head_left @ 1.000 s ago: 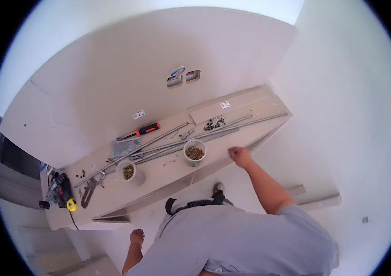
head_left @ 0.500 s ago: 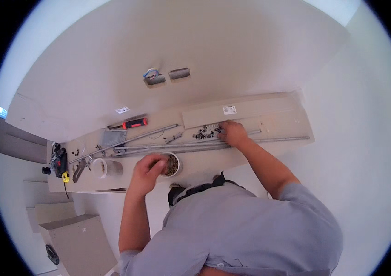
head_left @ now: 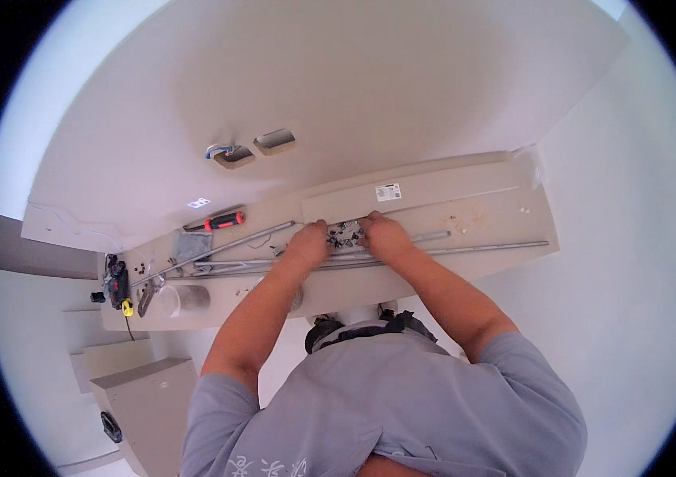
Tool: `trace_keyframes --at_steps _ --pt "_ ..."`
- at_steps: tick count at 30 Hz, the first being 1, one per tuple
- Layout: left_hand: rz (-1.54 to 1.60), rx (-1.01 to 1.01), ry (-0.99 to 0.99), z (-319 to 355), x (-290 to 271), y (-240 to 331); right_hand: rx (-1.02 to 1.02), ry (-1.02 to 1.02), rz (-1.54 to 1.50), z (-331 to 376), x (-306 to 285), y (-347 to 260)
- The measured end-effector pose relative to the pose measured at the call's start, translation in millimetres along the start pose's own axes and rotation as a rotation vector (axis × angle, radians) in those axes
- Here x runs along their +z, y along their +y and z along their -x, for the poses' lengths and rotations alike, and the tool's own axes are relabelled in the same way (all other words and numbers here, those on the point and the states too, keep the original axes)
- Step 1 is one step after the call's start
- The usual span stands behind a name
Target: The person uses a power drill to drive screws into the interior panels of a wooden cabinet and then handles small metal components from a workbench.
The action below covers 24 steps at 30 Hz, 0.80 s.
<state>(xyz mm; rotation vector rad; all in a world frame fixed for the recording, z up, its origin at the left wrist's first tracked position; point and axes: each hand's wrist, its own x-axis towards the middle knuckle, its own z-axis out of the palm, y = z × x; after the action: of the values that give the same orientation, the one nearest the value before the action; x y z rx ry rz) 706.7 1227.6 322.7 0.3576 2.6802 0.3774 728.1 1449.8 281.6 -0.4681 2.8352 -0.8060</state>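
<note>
A pile of small metal fittings (head_left: 346,235), dark and silvery, lies on the long cardboard-covered surface (head_left: 465,274). My left hand (head_left: 311,242) is at the pile's left side, with its fingers curled in toward the pieces. From the right, my right hand (head_left: 384,238) bends its fingers over the pile's other edge. Whatever lies between the fingertips of either hand is too small or hidden to make out. Long grey metal rods (head_left: 489,247) run under and beside both hands. Behind my left forearm, a white tub (head_left: 297,300) shows only its edge.
A long flat carton (head_left: 433,187) lies along the wall. To the left are a red-and-black screwdriver (head_left: 225,221), a clear plastic tub (head_left: 184,301) and a black power tool (head_left: 118,280) with a yellow part. Open wall boxes (head_left: 274,141) sit above, one with wires. A cabinet (head_left: 151,409) stands lower left.
My left hand has gone from the white tub of small screws up and right to the pile of fittings. My right hand stays at the pile. The view has shifted slightly.
</note>
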Motion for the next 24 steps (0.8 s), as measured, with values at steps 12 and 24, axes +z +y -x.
trace_keyframes --at_steps 12,24 --pt "0.201 -0.021 0.209 -10.1 43.4 2.9 -0.118 0.014 -0.061 -16.7 25.9 -10.8" --pt "0.646 -0.244 0.287 -23.3 74.3 11.1 0.022 0.199 -0.225 -12.8 24.1 -29.1"
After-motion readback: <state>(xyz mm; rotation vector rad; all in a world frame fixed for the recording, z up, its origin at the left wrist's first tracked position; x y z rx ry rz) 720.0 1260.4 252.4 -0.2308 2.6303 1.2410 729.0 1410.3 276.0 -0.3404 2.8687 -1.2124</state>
